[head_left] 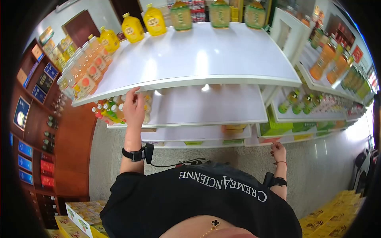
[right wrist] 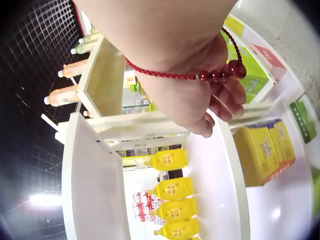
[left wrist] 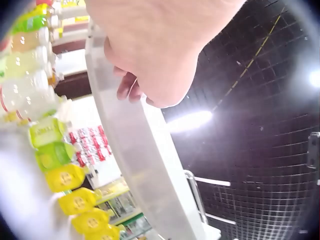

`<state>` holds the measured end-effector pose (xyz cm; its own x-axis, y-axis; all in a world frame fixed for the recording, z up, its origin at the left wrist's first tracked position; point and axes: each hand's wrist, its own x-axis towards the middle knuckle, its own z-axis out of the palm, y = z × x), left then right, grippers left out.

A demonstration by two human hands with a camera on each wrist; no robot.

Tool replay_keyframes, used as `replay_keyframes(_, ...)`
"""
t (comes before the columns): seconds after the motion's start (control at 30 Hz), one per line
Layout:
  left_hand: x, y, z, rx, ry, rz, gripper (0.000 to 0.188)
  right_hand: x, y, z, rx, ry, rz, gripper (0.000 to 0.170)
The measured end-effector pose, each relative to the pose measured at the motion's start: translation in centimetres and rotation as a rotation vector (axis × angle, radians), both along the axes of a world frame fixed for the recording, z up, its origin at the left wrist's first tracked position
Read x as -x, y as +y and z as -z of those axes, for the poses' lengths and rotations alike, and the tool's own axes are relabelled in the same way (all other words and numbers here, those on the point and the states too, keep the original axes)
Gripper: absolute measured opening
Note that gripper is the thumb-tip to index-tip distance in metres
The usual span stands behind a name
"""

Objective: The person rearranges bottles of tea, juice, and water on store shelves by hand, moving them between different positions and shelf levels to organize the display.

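My left hand (head_left: 134,107) is raised at the front edge of the white top shelf (head_left: 190,55), its fingertips right at the rim and nothing held. In the left wrist view the loosely bent fingers of the left hand (left wrist: 155,55) overlap the underside of a white shelf board (left wrist: 125,135). Pinkish-orange drink bottles (head_left: 89,71) stand in a block on the shelf's left end. Small colourful bottles (head_left: 109,111) on the tier below are partly hidden by that hand. My right hand (head_left: 279,152) hangs low before the lower tiers, fingers loosely curled round nothing, a red beaded bracelet (right wrist: 215,75) at its wrist.
Yellow jugs (head_left: 154,20) and large green-labelled bottles (head_left: 220,15) line the back of the top shelf. Orange bottles (head_left: 323,59) fill the right-hand unit. A brown cabinet (head_left: 71,154) stands at left; yellow cartons (head_left: 333,216) lie behind on the right.
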<state>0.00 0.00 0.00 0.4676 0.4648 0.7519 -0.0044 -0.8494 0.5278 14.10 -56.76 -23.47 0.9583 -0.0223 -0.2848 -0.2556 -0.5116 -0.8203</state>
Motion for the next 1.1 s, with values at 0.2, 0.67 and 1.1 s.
replay_keyframes(0.2,-8.9,-12.9,-2.3,0.032,0.062,0.217,0.016,1.6,-12.0,-2.1,-0.016,-0.037,0.142,0.027)
replay_keyframes(0.67,-20.0,-30.9,-3.2,-0.126,-0.030,0.445,0.018,-11.5,-20.2,-16.1,0.107,-0.592,0.013,0.031)
replay_keyframes(1.1,-27.7,-45.1,-5.7,-0.105,0.076,0.572,0.040,-30.0,-26.1,-28.7,0.262,-0.899,0.010,0.064)
